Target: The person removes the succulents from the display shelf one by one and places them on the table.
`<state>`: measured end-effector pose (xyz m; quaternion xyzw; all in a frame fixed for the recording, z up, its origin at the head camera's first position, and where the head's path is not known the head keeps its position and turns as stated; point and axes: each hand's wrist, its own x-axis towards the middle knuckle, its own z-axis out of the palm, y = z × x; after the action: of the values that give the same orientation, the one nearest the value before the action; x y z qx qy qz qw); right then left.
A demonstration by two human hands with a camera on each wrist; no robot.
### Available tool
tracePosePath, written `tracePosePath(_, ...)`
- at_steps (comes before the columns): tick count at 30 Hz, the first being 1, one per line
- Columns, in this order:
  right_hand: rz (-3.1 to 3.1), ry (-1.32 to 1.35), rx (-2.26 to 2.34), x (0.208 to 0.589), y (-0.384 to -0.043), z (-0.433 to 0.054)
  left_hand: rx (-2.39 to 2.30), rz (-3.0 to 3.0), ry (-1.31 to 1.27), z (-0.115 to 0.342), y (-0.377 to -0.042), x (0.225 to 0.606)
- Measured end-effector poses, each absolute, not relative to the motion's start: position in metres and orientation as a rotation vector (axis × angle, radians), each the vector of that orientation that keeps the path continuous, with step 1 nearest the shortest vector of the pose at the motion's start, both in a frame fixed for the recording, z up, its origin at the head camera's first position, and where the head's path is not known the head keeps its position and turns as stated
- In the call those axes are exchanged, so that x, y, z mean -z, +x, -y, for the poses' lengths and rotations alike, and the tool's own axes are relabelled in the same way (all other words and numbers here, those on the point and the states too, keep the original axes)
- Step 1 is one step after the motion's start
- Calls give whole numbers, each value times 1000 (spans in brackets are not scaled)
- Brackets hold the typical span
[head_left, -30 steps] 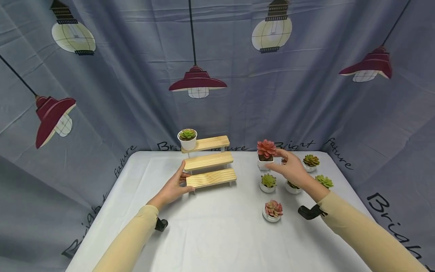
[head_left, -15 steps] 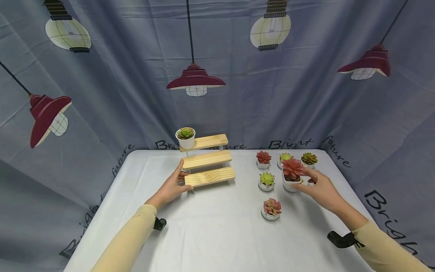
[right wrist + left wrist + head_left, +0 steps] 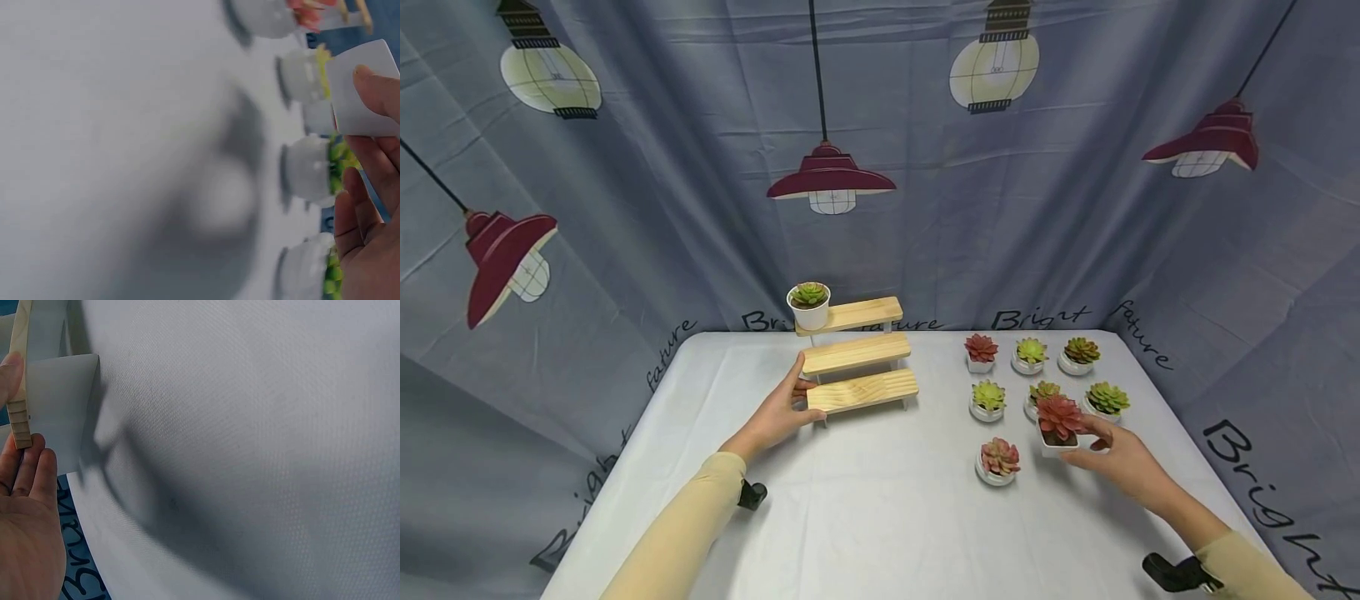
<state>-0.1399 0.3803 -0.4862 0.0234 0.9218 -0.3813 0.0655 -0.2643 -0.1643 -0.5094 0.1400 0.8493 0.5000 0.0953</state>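
Note:
My right hand (image 3: 1120, 467) pinches a white square pot with a red succulent (image 3: 1058, 417), raised in front of the other potted plants at the right. In the right wrist view the thumb lies against the side of the white pot (image 3: 353, 94), and its plant is hidden. My left hand (image 3: 775, 421) grips the left end of the lowest step of a three-step wooden display stand (image 3: 865, 390). The left wrist view has the wooden plank (image 3: 20, 337) between the thumb and fingers (image 3: 45, 475).
A green succulent in a white pot (image 3: 809, 307) stands at the top step's left end. Around the held plant are a pink succulent (image 3: 998, 458), a red one (image 3: 981, 352) and several green ones (image 3: 988, 400) on the white table (image 3: 880, 517). A grey-blue curtain (image 3: 700, 250) hangs behind.
My right hand has carried the red succulent rightward and toward me, from over the back row to in front of the green ones. My left hand keeps its grip on the stand.

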Motion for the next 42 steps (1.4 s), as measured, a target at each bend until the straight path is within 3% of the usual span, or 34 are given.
tracePosePath(10,-2764,78,1109,514,-132,-390,-1465,-2518,401,164,-262,508)
tracePosePath(42,-2707,102,1257,542,-126,-402,-1470,-2513,402,164,-264,508)
